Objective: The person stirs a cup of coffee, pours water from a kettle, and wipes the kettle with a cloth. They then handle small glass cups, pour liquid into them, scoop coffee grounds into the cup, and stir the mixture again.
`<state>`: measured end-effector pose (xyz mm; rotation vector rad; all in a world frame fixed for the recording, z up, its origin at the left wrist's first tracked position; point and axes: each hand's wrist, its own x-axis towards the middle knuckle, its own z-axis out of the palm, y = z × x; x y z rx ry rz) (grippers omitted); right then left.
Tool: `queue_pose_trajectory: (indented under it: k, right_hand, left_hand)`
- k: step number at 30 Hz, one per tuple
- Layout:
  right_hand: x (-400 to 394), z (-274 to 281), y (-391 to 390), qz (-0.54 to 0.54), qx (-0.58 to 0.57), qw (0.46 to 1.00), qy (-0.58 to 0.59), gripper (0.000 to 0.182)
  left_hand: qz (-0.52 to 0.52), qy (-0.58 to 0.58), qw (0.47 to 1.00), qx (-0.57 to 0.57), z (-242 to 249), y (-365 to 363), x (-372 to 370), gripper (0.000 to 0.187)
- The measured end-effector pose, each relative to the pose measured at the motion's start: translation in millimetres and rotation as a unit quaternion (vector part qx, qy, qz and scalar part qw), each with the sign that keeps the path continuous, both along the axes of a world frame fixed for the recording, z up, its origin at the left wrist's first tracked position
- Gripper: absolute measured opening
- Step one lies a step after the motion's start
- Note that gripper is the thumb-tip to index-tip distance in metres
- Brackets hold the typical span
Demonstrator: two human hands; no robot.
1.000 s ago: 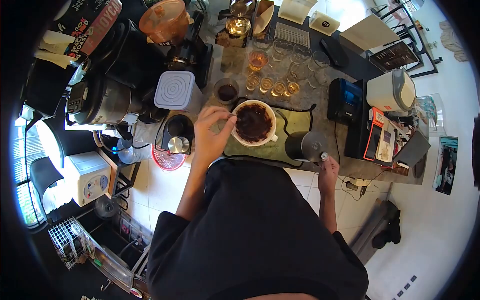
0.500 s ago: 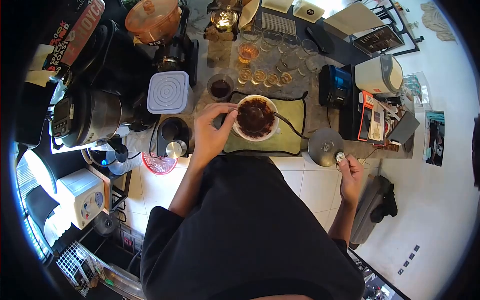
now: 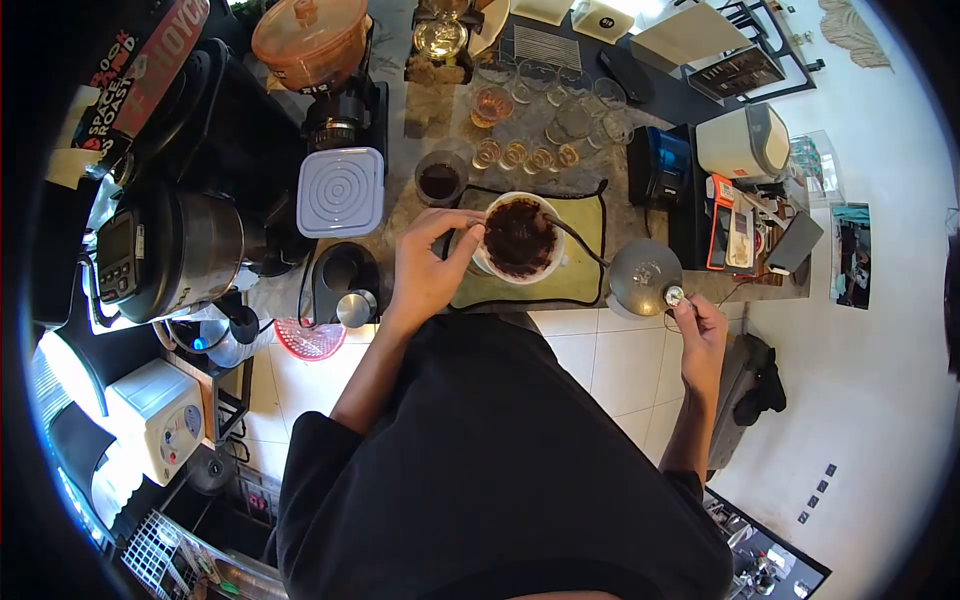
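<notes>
A white coffee dripper (image 3: pixel 524 277) lined with wet dark coffee grounds (image 3: pixel 519 237) stands on a green cloth (image 3: pixel 583 228) with black edging. My left hand (image 3: pixel 437 262) pinches thumb and forefinger at its left rim. Something small and dark shows at those fingertips, too small to make out. Held by its handle in my right hand (image 3: pixel 703 330) is a grey gooseneck kettle (image 3: pixel 640 278), right of the cloth. Its thin curved spout (image 3: pixel 581 240) reaches over the dripper's right rim. The underside of the dripper is hidden.
Behind the dripper are a glass of dark coffee (image 3: pixel 438 182), several small amber-filled glasses (image 3: pixel 513 155) and a glass of amber liquid (image 3: pixel 491 106). A lidded tub (image 3: pixel 340 192) and a black scale (image 3: pixel 343 265) lie left. A card reader (image 3: pixel 722 215) and boxes line the right.
The spout tip has shifted further over the dripper, toward its far side. The surface of the grounds looks less glossy. My left hand keeps its pinch at the rim. The camera view has shifted slightly.
</notes>
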<state>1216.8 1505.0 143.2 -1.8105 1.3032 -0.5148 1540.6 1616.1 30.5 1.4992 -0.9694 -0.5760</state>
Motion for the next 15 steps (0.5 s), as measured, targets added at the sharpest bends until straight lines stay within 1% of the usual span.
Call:
queue_pose_trajectory:
  k: [2,6,8,10,15]
  right_hand:
    - [3,-2,-1,0.000,-0.006,1.000,-0.002,0.028]
    - [9,-2,1,-0.001,0.006,1.000,-0.006,0.027]
    - [14,-1,1,0.001,0.001,1.000,-0.010,0.027]
    - [25,2,3,0.002,-0.030,0.999,-0.027,0.033]
    - [29,7,2,0.010,-0.016,0.999,-0.029,0.034]
  left_hand:
    - [-0.010,0.023,1.000,0.002,-3,0,1,0.010]
    - [-0.016,0.022,1.000,0.006,-2,1,4,0.010]
    - [-0.026,0.043,0.999,0.006,-4,1,5,0.010]
    - [-0.027,0.041,0.999,0.007,-5,1,6,0.010]
    - [-0.022,0.038,0.999,-0.004,-7,0,8,0.012]
